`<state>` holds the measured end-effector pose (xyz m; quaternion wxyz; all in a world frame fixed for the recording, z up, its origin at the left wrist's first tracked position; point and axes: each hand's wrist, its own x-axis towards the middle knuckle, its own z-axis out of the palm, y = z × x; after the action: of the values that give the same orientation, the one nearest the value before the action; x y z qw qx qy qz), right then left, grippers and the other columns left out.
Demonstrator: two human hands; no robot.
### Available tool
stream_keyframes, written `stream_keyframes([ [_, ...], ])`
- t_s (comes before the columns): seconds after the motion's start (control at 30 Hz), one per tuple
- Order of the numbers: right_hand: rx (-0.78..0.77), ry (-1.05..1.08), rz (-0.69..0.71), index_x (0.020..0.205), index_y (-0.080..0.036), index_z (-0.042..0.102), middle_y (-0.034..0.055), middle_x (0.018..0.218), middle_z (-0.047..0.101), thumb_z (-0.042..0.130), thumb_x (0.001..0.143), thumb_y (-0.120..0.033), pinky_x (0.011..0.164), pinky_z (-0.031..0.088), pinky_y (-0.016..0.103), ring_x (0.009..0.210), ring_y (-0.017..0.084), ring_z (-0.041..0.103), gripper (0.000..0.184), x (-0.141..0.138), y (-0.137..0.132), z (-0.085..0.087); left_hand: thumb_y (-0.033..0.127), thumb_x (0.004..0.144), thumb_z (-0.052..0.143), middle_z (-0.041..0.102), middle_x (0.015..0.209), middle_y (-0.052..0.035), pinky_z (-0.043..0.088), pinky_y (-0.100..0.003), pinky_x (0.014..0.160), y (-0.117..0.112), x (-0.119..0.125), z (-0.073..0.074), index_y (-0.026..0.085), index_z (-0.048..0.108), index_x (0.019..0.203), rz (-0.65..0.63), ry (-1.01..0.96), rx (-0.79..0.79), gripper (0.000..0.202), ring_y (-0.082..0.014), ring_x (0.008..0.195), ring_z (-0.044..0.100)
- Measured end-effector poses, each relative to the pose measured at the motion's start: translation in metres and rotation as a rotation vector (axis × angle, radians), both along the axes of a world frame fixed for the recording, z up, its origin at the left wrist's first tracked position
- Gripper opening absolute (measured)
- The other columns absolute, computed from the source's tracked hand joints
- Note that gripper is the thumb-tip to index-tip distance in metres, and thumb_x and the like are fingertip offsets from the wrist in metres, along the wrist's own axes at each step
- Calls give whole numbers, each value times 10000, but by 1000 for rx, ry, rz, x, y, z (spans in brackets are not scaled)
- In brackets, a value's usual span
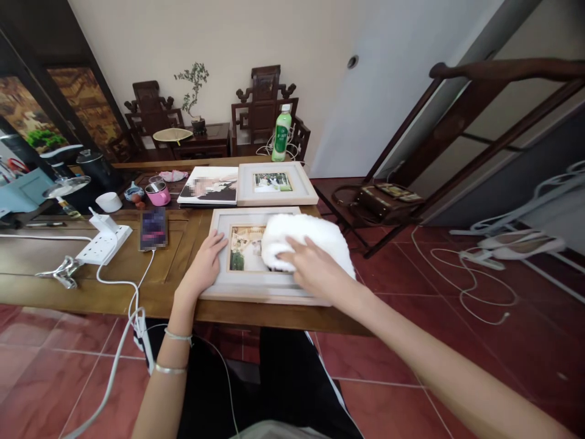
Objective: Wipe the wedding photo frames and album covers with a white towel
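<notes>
A pale picture frame [256, 294] with a small photo in its middle lies flat on the wooden table. My left hand [208, 259] is closed over the frame's left edge, fingertips on the rim and the thumb hidden from sight. Bunched under my right hand [315, 268] is a fluffy white cloth [311, 231], which covers the right part of the frame and some of the photo. The right fingers are pressed into the cloth and grip it against the frame.
Behind lie a second frame [311, 190] and a photo panel [210, 188]; a green bottle [281, 134] stands there. To the left are a phone [153, 230], power strip [107, 244], pink cup [158, 194] and white cables. A wooden chair [397, 158] stands right.
</notes>
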<state>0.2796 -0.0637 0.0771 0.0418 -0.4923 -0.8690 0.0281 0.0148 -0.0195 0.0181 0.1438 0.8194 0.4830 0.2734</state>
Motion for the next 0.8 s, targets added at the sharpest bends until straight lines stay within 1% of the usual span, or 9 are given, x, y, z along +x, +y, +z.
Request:
stream_keyframes([
  [0.1,116,2,-128,1257,-79,569,212,1273,574,417,730,-1,1079,226,498,1334,307,358,554,4,55,-16,15,813,344,459,1426,-157,239,-494,1163,0,0,1,91,548,1287,-4,-6,-3,522,-251,1409,287],
  [0.2,163,-20,-190,1278,-89,545,207,1226,600,404,757,-20,1034,264,532,1327,334,344,544,6,94,-17,9,806,347,467,1422,-147,252,-493,1159,0,0,-1,107,553,1284,-5,-19,8,529,-248,1406,296],
  [0.27,159,-47,-187,1276,-99,545,203,1183,617,395,758,-16,998,295,549,1305,351,355,546,6,104,-14,4,802,349,484,1408,-145,258,-494,1157,1,0,-3,108,565,1271,6,-24,18,526,-250,1399,311],
  [0.33,131,-73,-168,1251,-104,563,204,1158,623,388,749,-5,969,322,559,1267,359,389,540,4,100,-12,0,797,354,506,1391,-136,267,-497,1154,1,0,-4,117,580,1255,18,-34,31,524,-251,1392,327],
  [0.47,44,-128,-67,1179,-99,612,214,1255,574,395,733,11,959,338,592,1247,364,409,509,2,56,-6,3,796,370,539,1364,-119,299,-494,1142,3,1,-7,134,600,1230,27,-64,66,509,-250,1372,366],
  [0.57,-43,-151,7,1174,-97,622,204,1367,499,401,700,47,987,326,615,1298,372,369,542,0,2,6,1,795,364,547,1352,-131,311,-485,1138,3,3,-7,116,610,1214,40,-61,74,499,-251,1364,379],
  [0.63,-147,-133,42,1177,-116,628,201,1333,534,407,681,62,993,349,605,1321,370,356,572,-2,-35,17,-4,792,353,544,1353,-147,309,-480,1140,3,4,-7,92,608,1211,47,-45,70,500,-253,1368,372],
  [0.7,-227,-92,92,1131,-153,659,183,1336,539,428,674,48,971,395,590,1287,371,410,550,-4,-66,27,-6,794,346,536,1358,-159,303,-480,1143,2,4,-6,73,599,1220,44,-33,66,502,-257,1373,363],
  [0.8,-268,-28,146,1086,-205,678,141,1389,502,445,657,35,968,410,588,1291,369,416,544,-8,-90,32,-2,799,344,520,1374,-159,295,-486,1145,1,4,-4,74,583,1242,29,-23,56,509,-258,1382,346],
])
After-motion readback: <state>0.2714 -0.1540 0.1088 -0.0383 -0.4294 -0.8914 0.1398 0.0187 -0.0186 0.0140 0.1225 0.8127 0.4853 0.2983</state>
